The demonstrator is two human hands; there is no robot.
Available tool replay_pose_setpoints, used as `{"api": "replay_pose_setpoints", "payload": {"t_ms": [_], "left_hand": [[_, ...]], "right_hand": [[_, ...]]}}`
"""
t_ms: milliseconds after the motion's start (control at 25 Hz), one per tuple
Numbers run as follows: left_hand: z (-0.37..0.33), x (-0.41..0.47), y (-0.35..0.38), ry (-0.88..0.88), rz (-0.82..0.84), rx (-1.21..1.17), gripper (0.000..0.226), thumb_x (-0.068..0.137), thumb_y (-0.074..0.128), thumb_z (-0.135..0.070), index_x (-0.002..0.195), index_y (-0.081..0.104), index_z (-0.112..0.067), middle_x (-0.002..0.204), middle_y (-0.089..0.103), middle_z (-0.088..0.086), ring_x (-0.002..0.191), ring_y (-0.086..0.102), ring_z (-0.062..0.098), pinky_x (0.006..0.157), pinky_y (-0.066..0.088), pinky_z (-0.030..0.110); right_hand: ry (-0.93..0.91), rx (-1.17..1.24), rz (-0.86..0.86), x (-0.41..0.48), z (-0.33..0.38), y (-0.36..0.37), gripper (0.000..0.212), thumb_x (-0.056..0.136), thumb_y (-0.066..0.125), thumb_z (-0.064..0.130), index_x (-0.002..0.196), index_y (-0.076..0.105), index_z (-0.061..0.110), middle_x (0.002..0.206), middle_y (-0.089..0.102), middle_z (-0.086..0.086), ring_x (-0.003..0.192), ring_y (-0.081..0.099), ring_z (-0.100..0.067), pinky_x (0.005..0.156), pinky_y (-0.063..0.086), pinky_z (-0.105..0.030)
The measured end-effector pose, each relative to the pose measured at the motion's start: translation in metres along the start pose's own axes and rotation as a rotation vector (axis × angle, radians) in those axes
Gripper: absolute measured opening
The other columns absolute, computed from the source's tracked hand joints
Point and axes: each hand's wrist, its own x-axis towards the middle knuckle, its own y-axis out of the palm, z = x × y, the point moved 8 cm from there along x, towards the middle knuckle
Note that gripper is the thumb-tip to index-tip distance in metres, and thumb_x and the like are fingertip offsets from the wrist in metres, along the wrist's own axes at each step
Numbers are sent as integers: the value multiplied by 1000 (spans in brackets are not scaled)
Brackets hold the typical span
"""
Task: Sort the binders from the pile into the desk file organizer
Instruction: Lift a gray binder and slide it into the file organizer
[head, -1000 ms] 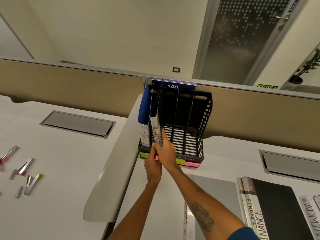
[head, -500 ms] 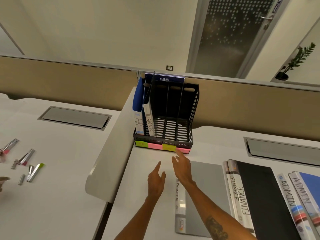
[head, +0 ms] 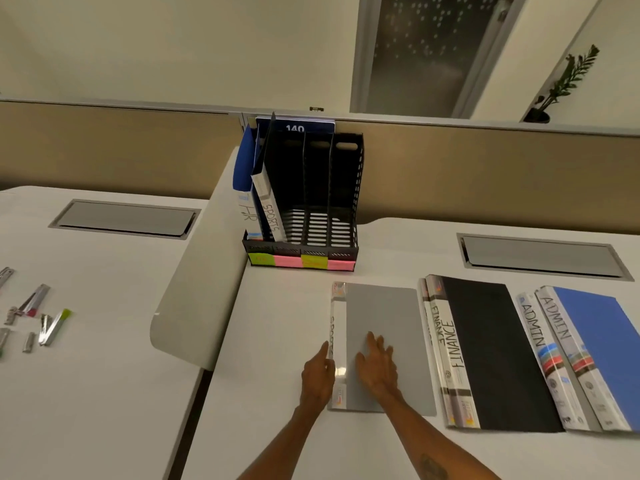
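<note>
**Hands on grey SPORTS binder**

Left hand [head: 317, 375] fingers loosely curled against white spine lettered SPORTS; right hand [head: 375, 365] spread flat, ungripping, on flat grey plastic binder [head: 388, 317]. Beyond: black slotted plastic file organizer [head: 346, 188], upright binders marked HR [head: 246, 213] and SPORTS [head: 272, 216].

— What am I looking through here?

— Just the one head view. I'm above the near edge of the desk [head: 277, 341], facing forward and tilted down.

— How close?

— Near enough that both forearms rise from the bottom edge, with the left hand [head: 317, 374] and right hand [head: 377, 367] low in the middle. The organizer [head: 346, 188] stands further off at the desk's far edge, against the partition [head: 485, 168].

— And the width?

— Wide. I catch the next desk [head: 104, 306] on the left, binders out to the right edge, and wall, door [head: 426, 53] and plant [head: 564, 84] above the partition. The straight lines bow outward.

— Any overlap with another view?

— None; there's no second view.
</note>
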Motion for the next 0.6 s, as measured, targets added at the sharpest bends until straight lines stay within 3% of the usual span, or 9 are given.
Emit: {"api": "replay_pose_setpoints", "payload": {"t_ms": [160,320,400,600], "left_hand": [[2,-6,8,-203,-38,-255,53,94,56,-14,144,41,-7,142,50,4,129,50,24,108,40,33],[2,-3,14,-280,70,-483,17,83,67,-7,100,66,-4,112,71,10,88,71,22,75,58,31],[-6,-9,16,-230,125,-506,30,79,70,-4,109,70,-9,104,74,6,88,73,23,78,60,35],[-39,-25,10,-44,105,-577,55,79,73,-17,129,54,-31,117,70,-5,103,69,16,89,57,38]], "right_hand": [[10,77,94,3,-3,-1,65,100,40,38,154,8,24,163,1,-7,148,-1,-36,118,15,-56],[52,165,97,2,-2,-14,66,98,39,45,154,12,25,161,14,-9,146,12,-37,117,20,-54],[58,166,68,-2,4,-27,65,97,37,51,153,19,23,155,28,-11,140,29,-36,113,29,-51],[-13,110,-67,-13,41,-76,54,95,35,55,128,50,15,126,57,-14,114,54,-33,93,45,-43]]}}
